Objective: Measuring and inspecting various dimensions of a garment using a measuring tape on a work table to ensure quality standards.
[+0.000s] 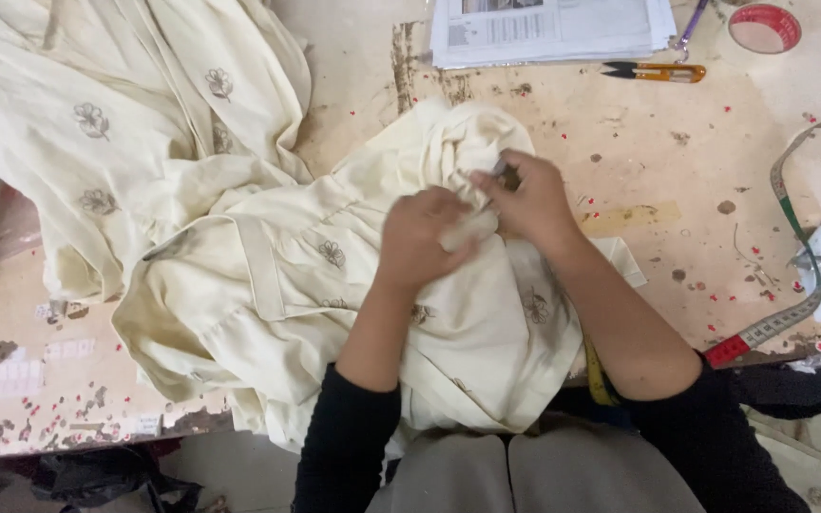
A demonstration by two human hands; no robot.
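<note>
Person, seated: black long sleeves pushed up above elbows, forearms bare; grey trousers at knees; left hand (420,242), right hand (529,199) without rings or gloves.

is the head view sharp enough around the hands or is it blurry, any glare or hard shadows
Head view: light is soft and even, no hard shadows or glare on the cream garment; the left hand is slightly motion-blurred, as is the right hand, so the small item pinched between them is unclear; the measuring tape and thread snips look sharp.
</note>
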